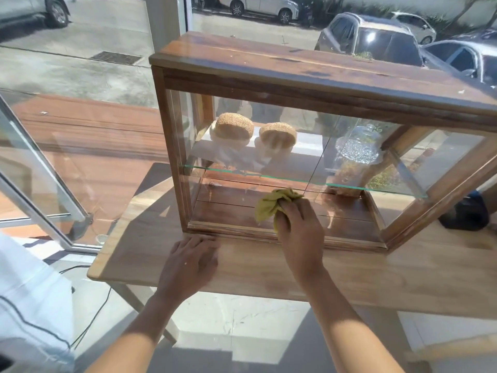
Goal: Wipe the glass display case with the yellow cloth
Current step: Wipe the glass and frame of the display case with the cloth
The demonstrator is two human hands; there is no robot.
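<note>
Gripping the bunched yellow cloth (271,207) against the display case (295,146) lower front glass, my right hand (298,224); left hand (192,261) flat, fingers relaxed, on the wooden table (376,275).

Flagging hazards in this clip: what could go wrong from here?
The right hand presses the yellow cloth low on the display case front; a hard push might slide the case, which the left hand only rests beside. A jolt could disturb the glass jar inside.

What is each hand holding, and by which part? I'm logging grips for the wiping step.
The right hand grips the bunched yellow cloth by its right end. The left hand holds nothing.
</note>
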